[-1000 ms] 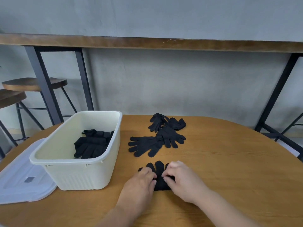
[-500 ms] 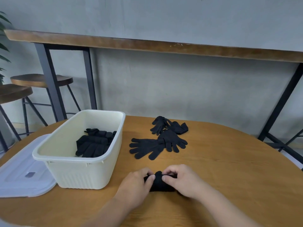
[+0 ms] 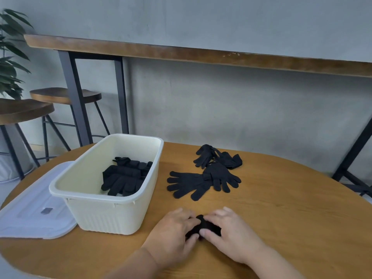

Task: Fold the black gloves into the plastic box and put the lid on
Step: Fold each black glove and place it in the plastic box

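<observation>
Spreading across the lower half of the view, the oval wooden table (image 3: pixel 281 208) carries everything in the task. On its left end lies the translucent white lid (image 3: pixel 34 214), flat, its right edge tucked against or under the cream plastic box (image 3: pixel 100 214), which stands uncovered just beside it. Inside the box, toward its right wall, lies a heap of folded black gloves (image 3: pixel 124 178). Right of the box, apart from it, a loose pile of black gloves (image 3: pixel 209 174) lies spread on the wood with fingers splayed. Nearer the person, both hands meet over a small bundled black glove (image 3: pixel 207 226) resting on the table. The left hand (image 3: pixel 173 234) has its fingers curled around the bundle's left end, thumb underneath at the near side. The right hand (image 3: pixel 229 232) curls over the right end, thumb pressed against the front of the fabric.
</observation>
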### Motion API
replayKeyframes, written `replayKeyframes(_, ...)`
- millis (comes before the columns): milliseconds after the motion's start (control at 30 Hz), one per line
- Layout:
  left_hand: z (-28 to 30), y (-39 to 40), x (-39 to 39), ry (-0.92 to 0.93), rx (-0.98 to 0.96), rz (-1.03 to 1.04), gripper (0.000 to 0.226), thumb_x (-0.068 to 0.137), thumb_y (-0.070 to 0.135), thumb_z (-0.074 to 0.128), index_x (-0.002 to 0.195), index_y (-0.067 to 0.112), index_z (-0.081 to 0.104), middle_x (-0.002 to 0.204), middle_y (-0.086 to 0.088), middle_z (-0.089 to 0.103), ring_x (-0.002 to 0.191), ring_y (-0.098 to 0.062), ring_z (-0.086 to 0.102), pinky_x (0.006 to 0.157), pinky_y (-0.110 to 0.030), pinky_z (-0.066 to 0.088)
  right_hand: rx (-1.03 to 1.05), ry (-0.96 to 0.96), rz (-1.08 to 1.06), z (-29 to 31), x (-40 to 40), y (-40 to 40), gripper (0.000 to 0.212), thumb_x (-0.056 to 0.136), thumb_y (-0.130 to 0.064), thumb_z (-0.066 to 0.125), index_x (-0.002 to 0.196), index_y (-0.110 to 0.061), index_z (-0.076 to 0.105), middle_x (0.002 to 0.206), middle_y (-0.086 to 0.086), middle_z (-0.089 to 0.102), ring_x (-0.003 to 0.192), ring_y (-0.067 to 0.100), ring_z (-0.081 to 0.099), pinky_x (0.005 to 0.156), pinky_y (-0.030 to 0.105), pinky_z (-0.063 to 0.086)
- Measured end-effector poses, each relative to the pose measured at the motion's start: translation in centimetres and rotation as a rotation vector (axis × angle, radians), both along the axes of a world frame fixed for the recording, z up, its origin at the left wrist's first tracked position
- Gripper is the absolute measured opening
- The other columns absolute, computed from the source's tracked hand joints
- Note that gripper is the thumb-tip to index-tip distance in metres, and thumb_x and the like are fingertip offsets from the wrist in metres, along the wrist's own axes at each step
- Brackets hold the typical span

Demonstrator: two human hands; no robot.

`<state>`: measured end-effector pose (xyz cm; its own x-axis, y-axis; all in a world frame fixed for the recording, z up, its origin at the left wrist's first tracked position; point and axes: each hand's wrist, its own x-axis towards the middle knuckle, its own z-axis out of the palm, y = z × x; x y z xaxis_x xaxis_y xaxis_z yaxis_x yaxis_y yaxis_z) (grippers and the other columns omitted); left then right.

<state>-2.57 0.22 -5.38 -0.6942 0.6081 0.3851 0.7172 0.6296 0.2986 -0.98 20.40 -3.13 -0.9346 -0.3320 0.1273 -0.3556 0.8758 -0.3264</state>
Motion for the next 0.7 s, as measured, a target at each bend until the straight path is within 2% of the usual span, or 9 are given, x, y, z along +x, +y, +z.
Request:
replayKeyframes(67, 0.2, -0.1, -0.2, -0.025, -0.020, -0.001, 0.042, 0.095, 0.044, 0.046, 0.133, 0.027, 0.054, 0.123, 0.015, 0.051, 0.108, -0.005, 0.042, 0.097, -0.019, 0.035, 0.074, -0.041, 0.034, 0.2, 0.0, 0.0, 0.059, 0.093, -0.059, 0.047, 0.143, -0.028, 0.048, 0.123, -0.019, 0.050, 0.109, 0.000, 0.037, 0.094, 0.017, 0.037)
replayKeyframes(200, 0.6, 0.3, -0.6, -0.062, -0.115, 0.043, 0.042, 0.095, 0.042, 0.049, 0.134, 0.028, 0.053, 0.123, 0.013, 0.052, 0.112, -0.006, 0.041, 0.101, -0.020, 0.033, 0.135, -0.095, 0.051, 1.0, 0.0, -0.3, 0.046, 0.093, -0.049, 0.051, 0.136, -0.031, 0.053, 0.114, -0.014, 0.041, 0.105, 0.007, 0.041, 0.092, 0.025, 0.043)
replayKeyframes(300, 1.3, 0.9, -0.5, -0.057, -0.195, 0.076, 0.035, 0.094, 0.034, 0.051, 0.128, 0.024, 0.056, 0.119, 0.007, 0.054, 0.110, -0.011, 0.044, 0.099, -0.025, 0.036, 0.179, -0.123, 0.039, 1.6, -0.1, -0.4, 0.036, 0.093, -0.040, 0.051, 0.129, -0.032, 0.056, 0.112, -0.011, 0.041, 0.101, 0.010, 0.045, 0.085, 0.025, 0.045)
replayKeyframes(400, 3.0, 1.9, 0.0, -0.056, -0.319, 0.139, 0.025, 0.091, 0.019, 0.049, 0.114, 0.016, 0.057, 0.111, -0.004, 0.056, 0.105, -0.022, 0.049, 0.091, -0.032, 0.040, 0.229, -0.102, 0.015, 2.0, -0.3, -0.9, 0.026, 0.091, -0.032, 0.048, 0.113, -0.028, 0.063, 0.102, -0.006, 0.046, 0.091, 0.014, 0.048, 0.073, 0.025, 0.043)
replayKeyframes(500, 5.5, 2.6, 0.8, -0.031, -0.380, 0.151, 0.018, 0.088, 0.016, 0.048, 0.104, 0.012, 0.057, 0.102, -0.009, 0.059, 0.095, -0.028, 0.054, 0.084, -0.037, 0.040, 0.208, -0.071, 0.003, 3.5, 0.2, -1.0, 0.020, 0.089, -0.029, 0.049, 0.104, -0.029, 0.063, 0.097, -0.007, 0.053, 0.091, 0.014, 0.051, 0.076, 0.030, 0.049)
replayKeyframes(600, 9.4, 1.8, 1.8, 0.081, -0.348, 0.192, 0.019, 0.091, 0.026, 0.050, 0.105, 0.014, 0.054, 0.099, -0.007, 0.058, 0.090, -0.026, 0.053, 0.076, -0.035, 0.034, 0.177, -0.021, 0.005, 7.6, 0.8, -1.4, 0.022, 0.087, -0.028, 0.052, 0.104, -0.036, 0.064, 0.094, -0.012, 0.056, 0.088, 0.008, 0.053, 0.072, 0.024, 0.046)
replayKeyframes(700, 15.3, -1.1, 2.1, 0.203, -0.259, 0.253, 0.010, 0.089, 0.028, 0.051, 0.094, 0.020, 0.051, 0.086, 0.000, 0.050, 0.081, -0.022, 0.049, 0.068, -0.031, 0.027, 0.006, 0.093, 0.053, 12.9, 0.8, -3.8, 0.026, 0.082, -0.032, 0.055, 0.102, -0.043, 0.066, 0.095, -0.015, 0.058, 0.087, 0.006, 0.058, 0.070, 0.023, 0.048)
